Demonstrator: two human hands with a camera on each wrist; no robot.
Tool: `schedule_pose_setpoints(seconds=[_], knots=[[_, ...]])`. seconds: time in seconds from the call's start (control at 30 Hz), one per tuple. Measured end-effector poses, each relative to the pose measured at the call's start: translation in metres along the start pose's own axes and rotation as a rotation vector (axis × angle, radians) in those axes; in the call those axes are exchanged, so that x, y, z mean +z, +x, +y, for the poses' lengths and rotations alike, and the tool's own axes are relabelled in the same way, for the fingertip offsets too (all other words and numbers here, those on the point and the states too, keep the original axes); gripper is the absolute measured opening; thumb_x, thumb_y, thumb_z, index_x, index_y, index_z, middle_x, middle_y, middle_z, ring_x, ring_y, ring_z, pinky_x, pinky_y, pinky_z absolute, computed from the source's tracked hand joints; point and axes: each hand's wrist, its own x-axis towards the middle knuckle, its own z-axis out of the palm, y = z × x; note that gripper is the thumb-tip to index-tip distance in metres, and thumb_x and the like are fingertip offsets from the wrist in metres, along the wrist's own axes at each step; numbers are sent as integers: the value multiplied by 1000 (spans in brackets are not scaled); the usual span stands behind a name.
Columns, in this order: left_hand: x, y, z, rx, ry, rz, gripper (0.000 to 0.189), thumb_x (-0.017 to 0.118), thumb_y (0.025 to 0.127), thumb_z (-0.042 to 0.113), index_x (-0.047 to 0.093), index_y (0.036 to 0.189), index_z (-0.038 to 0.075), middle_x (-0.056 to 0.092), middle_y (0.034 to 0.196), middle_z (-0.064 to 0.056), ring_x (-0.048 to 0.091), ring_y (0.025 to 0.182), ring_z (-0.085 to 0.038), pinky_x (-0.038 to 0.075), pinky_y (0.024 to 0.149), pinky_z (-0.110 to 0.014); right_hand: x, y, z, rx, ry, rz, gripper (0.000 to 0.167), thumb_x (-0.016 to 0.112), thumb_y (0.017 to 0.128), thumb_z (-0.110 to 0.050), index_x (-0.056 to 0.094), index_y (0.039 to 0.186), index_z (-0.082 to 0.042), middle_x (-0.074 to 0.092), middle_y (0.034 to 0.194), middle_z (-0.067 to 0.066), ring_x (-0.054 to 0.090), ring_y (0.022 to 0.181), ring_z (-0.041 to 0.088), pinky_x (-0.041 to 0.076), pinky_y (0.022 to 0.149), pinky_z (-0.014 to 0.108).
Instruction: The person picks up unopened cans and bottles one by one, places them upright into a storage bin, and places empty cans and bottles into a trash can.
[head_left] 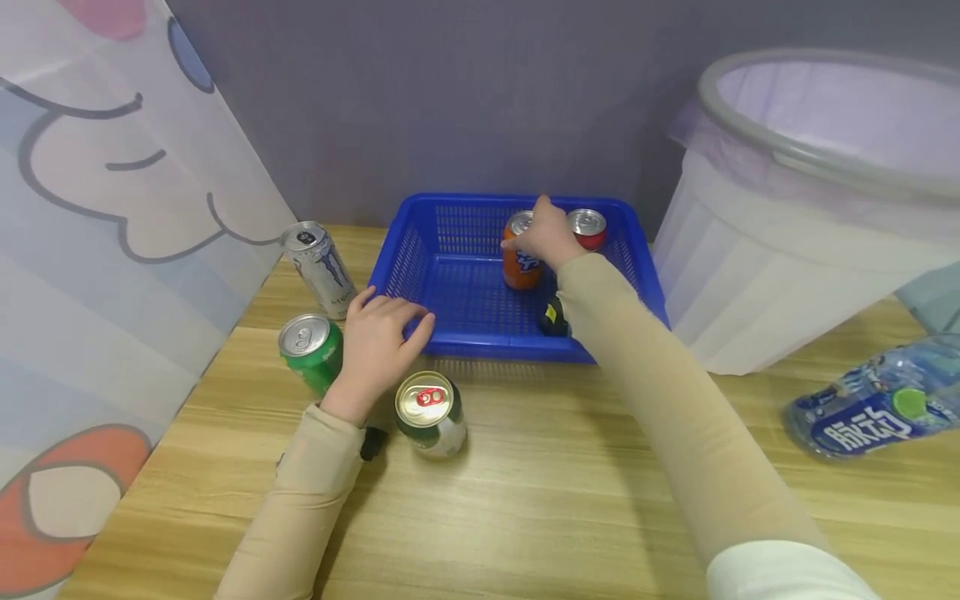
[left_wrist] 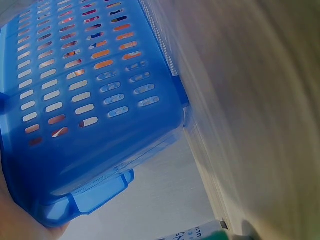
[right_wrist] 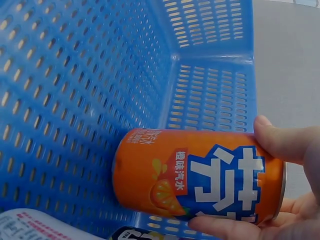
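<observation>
My right hand (head_left: 551, 233) grips an orange soda can (right_wrist: 200, 175) near its top, thumb and fingers around its sides. The can stands upright inside the blue plastic basket (head_left: 487, 346), beside a red can (head_left: 588, 225). A black thing with a yellow mark (head_left: 553, 317) shows partly under the right forearm; I cannot tell its kind. My left hand (head_left: 382, 337) holds the basket's rim at the near left corner, fingers bent over it; the left wrist view shows part of that hand against the blue rim (left_wrist: 60, 212).
Left of the basket stand a white can (head_left: 318, 267) and a green can (head_left: 311, 350). A green-and-gold can (head_left: 430, 412) stands in front. On the right are a lined white trash bin (head_left: 772, 233) and a plastic bottle (head_left: 877, 400) lying on its side. A grey wall rises behind.
</observation>
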Motion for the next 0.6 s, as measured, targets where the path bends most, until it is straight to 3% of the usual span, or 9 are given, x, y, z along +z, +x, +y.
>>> schedule_pose_setpoints(seconds=[0.6], knots=[[1,0,-2,10,8,19,35,51,90,35,72,87,7,72,86,-7,63,86,-28,33,104,-49,4,3,-2,-15,-43,39,100,69,85,-36,3,149,4,36,146,25,39,134,36,36,109,45]])
